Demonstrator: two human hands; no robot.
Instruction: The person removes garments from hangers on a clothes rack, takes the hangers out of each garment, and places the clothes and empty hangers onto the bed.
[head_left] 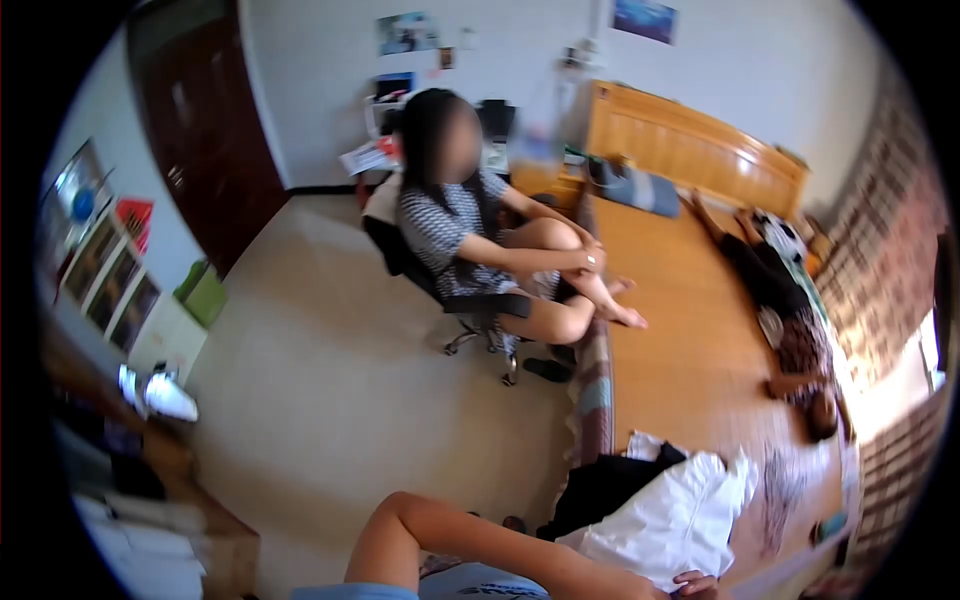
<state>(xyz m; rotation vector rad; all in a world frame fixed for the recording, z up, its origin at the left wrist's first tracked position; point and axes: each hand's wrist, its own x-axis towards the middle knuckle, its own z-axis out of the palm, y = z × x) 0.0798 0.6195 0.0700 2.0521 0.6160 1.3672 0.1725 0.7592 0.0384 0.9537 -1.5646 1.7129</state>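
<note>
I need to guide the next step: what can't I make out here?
In the head view:
- Fingers: cut off by the bottom edge; which hand, and any grip, is unclear.
- Black cloth: partly hidden by the white garment.
- Pale items at lower left: blurred.
- Wall poster: too small for detail.

A green container (203, 296) stands near a dark brown door (208, 125).
</note>
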